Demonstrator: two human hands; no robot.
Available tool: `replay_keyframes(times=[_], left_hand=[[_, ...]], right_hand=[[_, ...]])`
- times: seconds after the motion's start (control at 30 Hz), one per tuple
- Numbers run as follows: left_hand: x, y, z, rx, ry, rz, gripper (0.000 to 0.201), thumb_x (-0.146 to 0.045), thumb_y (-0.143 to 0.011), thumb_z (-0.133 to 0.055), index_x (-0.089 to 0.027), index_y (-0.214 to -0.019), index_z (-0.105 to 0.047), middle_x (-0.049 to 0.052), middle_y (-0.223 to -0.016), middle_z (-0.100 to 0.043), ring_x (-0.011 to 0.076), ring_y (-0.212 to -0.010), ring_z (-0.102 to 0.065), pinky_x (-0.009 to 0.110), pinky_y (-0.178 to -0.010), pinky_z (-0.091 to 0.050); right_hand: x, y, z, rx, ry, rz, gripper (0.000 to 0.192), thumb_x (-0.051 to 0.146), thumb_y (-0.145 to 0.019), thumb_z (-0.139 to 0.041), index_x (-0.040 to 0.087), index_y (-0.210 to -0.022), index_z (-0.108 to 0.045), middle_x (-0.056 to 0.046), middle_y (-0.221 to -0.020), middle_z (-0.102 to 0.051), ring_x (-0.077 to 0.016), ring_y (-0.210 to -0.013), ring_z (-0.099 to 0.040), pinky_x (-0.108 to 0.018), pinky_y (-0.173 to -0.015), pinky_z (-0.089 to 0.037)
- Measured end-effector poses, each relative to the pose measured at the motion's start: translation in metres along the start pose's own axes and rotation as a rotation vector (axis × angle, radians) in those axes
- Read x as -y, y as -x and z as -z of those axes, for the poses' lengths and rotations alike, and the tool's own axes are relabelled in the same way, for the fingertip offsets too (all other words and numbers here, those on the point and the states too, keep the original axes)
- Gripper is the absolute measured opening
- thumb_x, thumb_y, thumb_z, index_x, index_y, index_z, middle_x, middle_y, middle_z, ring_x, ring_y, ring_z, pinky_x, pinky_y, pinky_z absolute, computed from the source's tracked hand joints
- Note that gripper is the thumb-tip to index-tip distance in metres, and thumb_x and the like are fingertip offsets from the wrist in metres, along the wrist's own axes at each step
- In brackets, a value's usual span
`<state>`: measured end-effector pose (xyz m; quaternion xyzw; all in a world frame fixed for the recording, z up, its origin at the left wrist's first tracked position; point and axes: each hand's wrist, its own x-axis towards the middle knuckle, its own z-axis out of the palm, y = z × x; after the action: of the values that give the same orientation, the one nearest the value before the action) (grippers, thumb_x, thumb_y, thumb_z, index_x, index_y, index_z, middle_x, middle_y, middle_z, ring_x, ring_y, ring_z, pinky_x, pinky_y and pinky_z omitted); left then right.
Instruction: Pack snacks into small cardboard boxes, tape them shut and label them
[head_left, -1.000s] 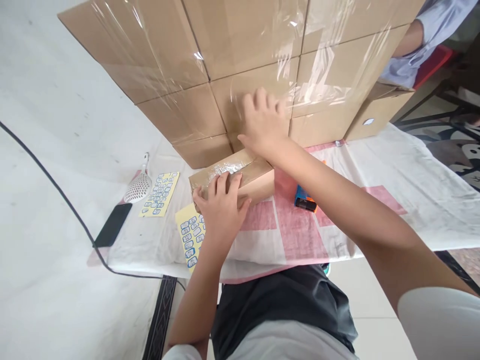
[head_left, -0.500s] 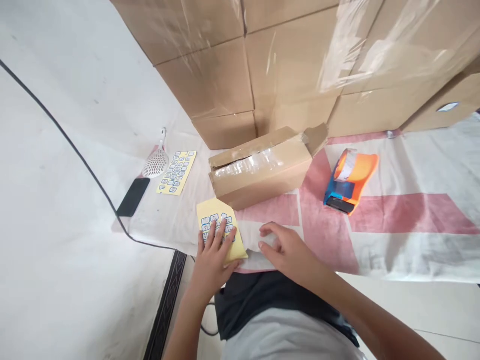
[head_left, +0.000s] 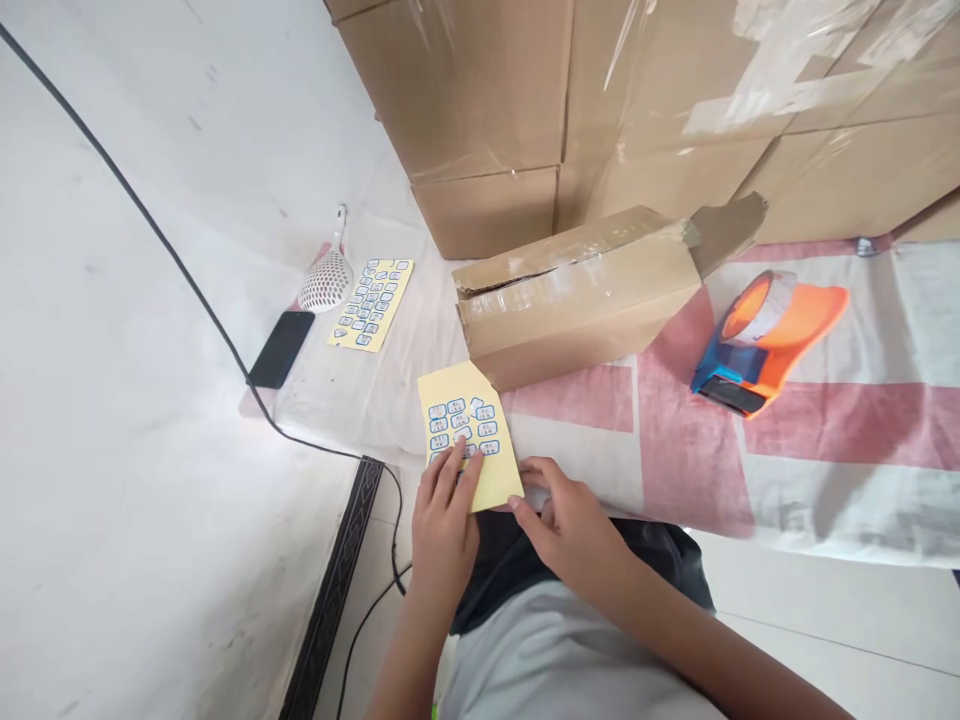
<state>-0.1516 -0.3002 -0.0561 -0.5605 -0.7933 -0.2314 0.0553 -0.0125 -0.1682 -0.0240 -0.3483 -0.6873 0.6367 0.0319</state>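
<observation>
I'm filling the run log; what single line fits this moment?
left hand: fingers on yellow sticker sheet | right hand: at sheet's near edge, grip unclear | taped carton behind | tape dispenser right

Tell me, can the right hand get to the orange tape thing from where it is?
Probably yes. The right hand is beside the sticker sheet, and only bare cloth lies between it and the tape dispenser.

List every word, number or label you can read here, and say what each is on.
None can be read.
Near sticker sheet under the left hand: blue-edged stickers, print too small.
Far sticker sheet: the same, too small.
Small box, big cartons, tape dispenser, phone: no print visible.
</observation>
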Motion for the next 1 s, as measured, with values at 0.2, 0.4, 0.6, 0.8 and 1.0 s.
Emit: replay_keyframes(times=[0.2, 0.4, 0.6, 0.8, 1.0], left_hand=[[-0.019, 0.016, 0.021, -0.014, 0.071, -0.138, 0.055, -0.002, -0.092, -0.046, -0.02, -0.141, -0.058, 0.013, -0.142, -0.064, 0.0281, -0.141, -0.048, 0.047, -0.114, -0.037], [-0.017, 0.004, 0.038, -0.065, -0.032, 0.04, 0.035, -0.031, -0.092, -0.067, -0.021, -0.125, -0.067, 0.015, -0.119, -0.069, 0.0318, -0.114, -0.059, 0.05, -0.099, -0.034], [-0.013, -0.021, 0.031, -0.162, -0.114, 0.034, 0.016, -0.021, -0.091, -0.072, -0.022, -0.107, -0.072, 0.004, -0.093, -0.072, 0.0199, -0.087, -0.065, 0.042, -0.088, -0.03], [-0.003, -0.032, 0.031, -0.192, -0.115, -0.011, 0.015, -0.018, -0.092, -0.071, -0.021, -0.106, -0.072, 0.002, -0.088, -0.073, 0.0183, -0.082, -0.066, 0.041, -0.086, -0.03], [0.01, -0.038, 0.037, -0.127, -0.073, -0.084, 0.015, -0.022, -0.09, -0.073, -0.021, -0.105, -0.071, 0.003, -0.093, -0.076, 0.0202, -0.086, -0.069, 0.04, -0.085, -0.034]], right_hand=[[-0.002, -0.018, -0.003, 0.233, -0.591, -0.103, 0.044, 0.058, -0.088, -0.062, 0.016, -0.099, -0.066, 0.002, -0.068, -0.057, -0.0097, -0.047, -0.046, -0.024, -0.044, -0.037], [0.001, -0.028, -0.006, 0.255, -0.38, 0.056, 0.037, 0.048, -0.096, -0.055, 0.019, -0.074, -0.056, 0.002, -0.068, -0.054, -0.0124, -0.065, -0.049, -0.025, -0.06, -0.041], [0.008, -0.033, -0.012, 0.279, -0.228, 0.084, 0.04, 0.042, -0.101, -0.046, 0.021, -0.068, -0.041, 0.005, -0.058, -0.045, -0.011, -0.056, -0.047, -0.024, -0.052, -0.034], [0.021, -0.04, -0.009, 0.267, -0.112, 0.104, 0.036, 0.036, -0.102, -0.044, 0.021, -0.069, -0.04, 0.006, -0.058, -0.045, -0.0105, -0.055, -0.045, -0.025, -0.053, -0.032], [0.024, -0.043, -0.01, 0.253, -0.176, 0.092, 0.037, 0.037, -0.1, -0.047, 0.021, -0.069, -0.036, 0.005, -0.066, -0.039, -0.0111, -0.064, -0.038, -0.026, -0.059, -0.031]])
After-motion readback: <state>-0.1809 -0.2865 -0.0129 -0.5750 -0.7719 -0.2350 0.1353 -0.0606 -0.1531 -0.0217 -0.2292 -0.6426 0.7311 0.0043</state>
